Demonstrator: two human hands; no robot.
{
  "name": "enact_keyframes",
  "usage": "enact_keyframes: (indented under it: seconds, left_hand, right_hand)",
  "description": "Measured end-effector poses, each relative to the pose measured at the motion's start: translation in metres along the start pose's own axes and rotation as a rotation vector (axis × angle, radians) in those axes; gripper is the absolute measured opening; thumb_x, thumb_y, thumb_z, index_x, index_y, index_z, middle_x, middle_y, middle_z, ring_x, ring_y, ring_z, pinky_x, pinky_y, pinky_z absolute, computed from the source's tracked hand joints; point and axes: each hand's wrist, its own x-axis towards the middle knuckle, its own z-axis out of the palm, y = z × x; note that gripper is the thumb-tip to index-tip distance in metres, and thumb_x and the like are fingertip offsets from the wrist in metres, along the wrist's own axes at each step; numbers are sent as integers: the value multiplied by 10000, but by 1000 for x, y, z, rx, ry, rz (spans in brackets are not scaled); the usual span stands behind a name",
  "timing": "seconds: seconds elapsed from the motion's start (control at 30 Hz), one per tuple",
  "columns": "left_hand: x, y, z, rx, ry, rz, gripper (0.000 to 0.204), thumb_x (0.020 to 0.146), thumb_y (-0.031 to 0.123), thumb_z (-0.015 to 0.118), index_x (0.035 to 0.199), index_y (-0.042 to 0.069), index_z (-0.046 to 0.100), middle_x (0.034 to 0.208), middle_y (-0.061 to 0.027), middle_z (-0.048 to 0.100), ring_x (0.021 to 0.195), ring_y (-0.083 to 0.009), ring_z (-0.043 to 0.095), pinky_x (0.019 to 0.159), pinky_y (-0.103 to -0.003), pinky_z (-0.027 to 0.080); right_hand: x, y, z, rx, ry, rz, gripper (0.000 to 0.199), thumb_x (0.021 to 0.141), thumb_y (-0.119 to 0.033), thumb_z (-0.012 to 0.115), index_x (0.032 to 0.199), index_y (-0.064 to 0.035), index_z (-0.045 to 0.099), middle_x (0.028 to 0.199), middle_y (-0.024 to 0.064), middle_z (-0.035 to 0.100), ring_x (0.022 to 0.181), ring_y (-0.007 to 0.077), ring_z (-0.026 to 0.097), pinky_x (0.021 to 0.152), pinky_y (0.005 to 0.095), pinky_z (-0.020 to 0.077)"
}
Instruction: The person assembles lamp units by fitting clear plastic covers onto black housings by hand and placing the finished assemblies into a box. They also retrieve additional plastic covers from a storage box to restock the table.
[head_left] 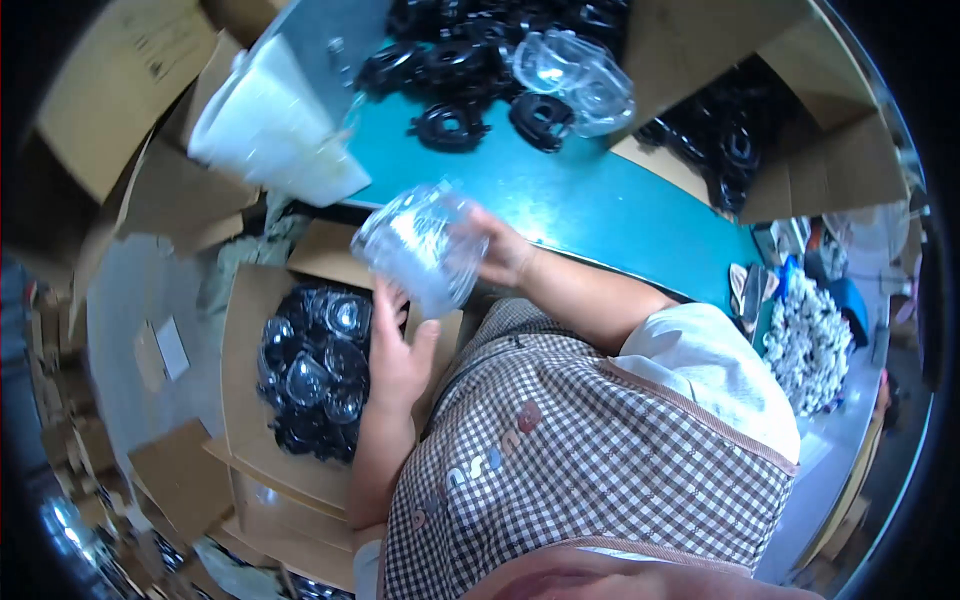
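A clear, domed plastic piece (418,245), perhaps several nested together, is held up in front of me at the table's near edge, blurred by motion. My right hand (497,250) grips its right side, the fingertips partly hidden behind the plastic. Just below its lower left edge is my left hand (402,350), thumb and fingers spread apart; whether the fingertips touch the plastic is hard to see. Under my left forearm stands a cardboard box (243,370) holding many black parts with clear round domes (308,380).
On the green tabletop (600,235) lie black plastic parts (450,125) and more clear covers (575,80). An open carton (840,170) with black parts sits at the right. A white tapered container (265,125) leans at the left edge. Fluffy grey-white material (808,345) lies farther right.
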Motion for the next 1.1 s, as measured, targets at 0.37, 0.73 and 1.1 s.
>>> enact_keyframes:
  seconds: [0.37,0.73,1.1]
  left_hand:
    - [54,-6,56,332,-283,-138,771,891,293,718,1511,50,329,1412,-226,456,1239,-356,531,1015,-437,464]
    - [-120,-85,-74,447,657,-326,355,889,233,681,1196,57,655,1220,-166,637,1150,-330,600,1001,-390,471]
    - [-439,-222,-144,519,1793,-1010,605,910,368,638,1361,-15,509,1325,-266,549,1248,-423,492,1083,-470,369]
  right_hand:
    - [27,-211,-147,243,468,-471,1146,854,-681,579,1532,-250,-237,1618,252,-48,1478,450,164,1136,611,282]
    - [85,49,-13,-345,-144,543,635,993,-387,551,1468,-5,373,1413,191,520,1223,291,572,1054,436,446]
    - [103,303,166,-902,-746,943,531,982,-267,606,1411,14,468,1326,160,583,1100,217,633,987,339,479]
